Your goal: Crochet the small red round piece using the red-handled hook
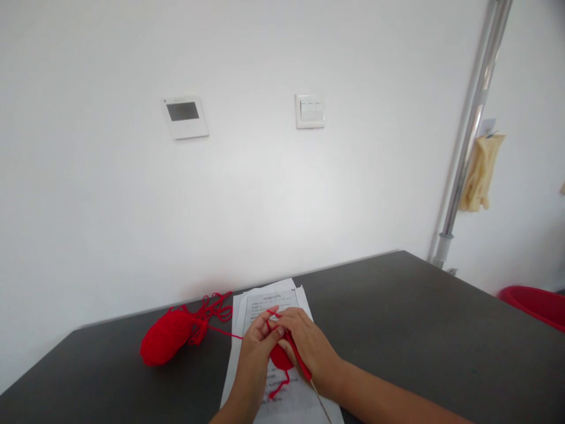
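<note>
My left hand (pixel 258 347) is closed, thumb and fingers pinching a small piece of red yarn work (pixel 281 357). Red yarn (pixel 225 333) loops over its fingers and runs left to a ball of red yarn (pixel 165 338). My right hand (pixel 311 347) is wrapped round a thin metal needle (pixel 320 402), which slants down past the wrist. Red covers the needle's upper part; whether it is a handle or stitches I cannot tell. Both hands meet at the fingertips, hiding the needle's tip. A short yarn tail (pixel 279 386) dangles below the work.
Printed paper sheets (pixel 241 377) lie under my hands on a dark table (pixel 397 318). Loose yarn strands tangle beside the ball. Behind stands a white wall with a switch (pixel 310 111) and a panel (pixel 185 118). A metal pole (pixel 468 135) and a red seat (pixel 536 303) are at right.
</note>
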Available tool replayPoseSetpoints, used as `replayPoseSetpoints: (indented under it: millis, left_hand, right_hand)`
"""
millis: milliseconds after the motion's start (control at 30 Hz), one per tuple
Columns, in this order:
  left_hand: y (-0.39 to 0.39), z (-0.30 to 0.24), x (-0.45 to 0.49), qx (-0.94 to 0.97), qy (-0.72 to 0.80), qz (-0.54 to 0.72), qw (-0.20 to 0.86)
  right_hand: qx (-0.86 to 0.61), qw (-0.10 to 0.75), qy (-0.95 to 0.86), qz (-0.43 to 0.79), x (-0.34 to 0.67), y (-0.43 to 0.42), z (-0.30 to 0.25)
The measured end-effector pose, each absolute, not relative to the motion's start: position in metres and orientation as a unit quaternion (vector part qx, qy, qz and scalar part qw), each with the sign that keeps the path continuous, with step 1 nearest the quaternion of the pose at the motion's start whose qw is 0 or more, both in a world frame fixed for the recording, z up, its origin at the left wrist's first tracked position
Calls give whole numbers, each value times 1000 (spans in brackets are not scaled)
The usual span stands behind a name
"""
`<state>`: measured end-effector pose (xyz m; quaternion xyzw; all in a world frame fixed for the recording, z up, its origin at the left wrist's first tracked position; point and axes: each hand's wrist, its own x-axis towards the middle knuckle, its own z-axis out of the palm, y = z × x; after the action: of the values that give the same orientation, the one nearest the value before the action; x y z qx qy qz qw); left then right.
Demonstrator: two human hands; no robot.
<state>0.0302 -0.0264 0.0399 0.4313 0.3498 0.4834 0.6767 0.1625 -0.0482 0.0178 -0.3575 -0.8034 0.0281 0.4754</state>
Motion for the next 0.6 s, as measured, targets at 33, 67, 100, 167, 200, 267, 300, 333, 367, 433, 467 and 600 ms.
replayPoseSetpoints:
  millis: [33, 67, 100, 167, 200, 267, 300, 333, 367, 433, 467, 600]
  left_hand:
    - [-27, 41, 30, 415, 336, 477, 698]
    - [-26, 42, 29, 406, 324, 465, 717]
    - [-25, 44, 28, 404, 314, 449, 733]
    - [-22, 46, 22, 413, 295, 411, 757]
    - [-20, 47, 19, 421, 285, 391, 767]
    - [-15, 47, 11, 438, 272, 352, 781]
    - [-13, 47, 6, 448, 266, 325, 789]
    - [-10, 47, 2, 458, 258, 304, 795]
    - [-8, 47, -1, 466, 247, 285, 800]
    - [-5, 46, -8, 477, 229, 258, 808]
    - [-4, 46, -10, 479, 224, 251, 811]
    - [-5, 48, -10, 478, 216, 254, 813]
  right_hand:
    - [-354, 467, -810, 17, 163, -49, 20]
    - [-350, 461, -815, 12, 164, -49, 23]
    - [-344, 458, -820, 12, 166, -50, 25]
    - [-332, 454, -826, 32, 169, -52, 29]
    - [-331, 454, -826, 48, 170, -53, 30]
    - [-331, 457, -821, 81, 173, -55, 31]
    - [-332, 461, -818, 94, 174, -55, 32]
    - [-331, 465, -814, 103, 174, -55, 32]
    - [-328, 472, -811, 107, 175, -55, 33]
    - [-316, 485, -808, 112, 175, -54, 33]
    - [-310, 491, -806, 111, 175, -53, 34]
    - [-284, 484, -823, 88, 175, -52, 35]
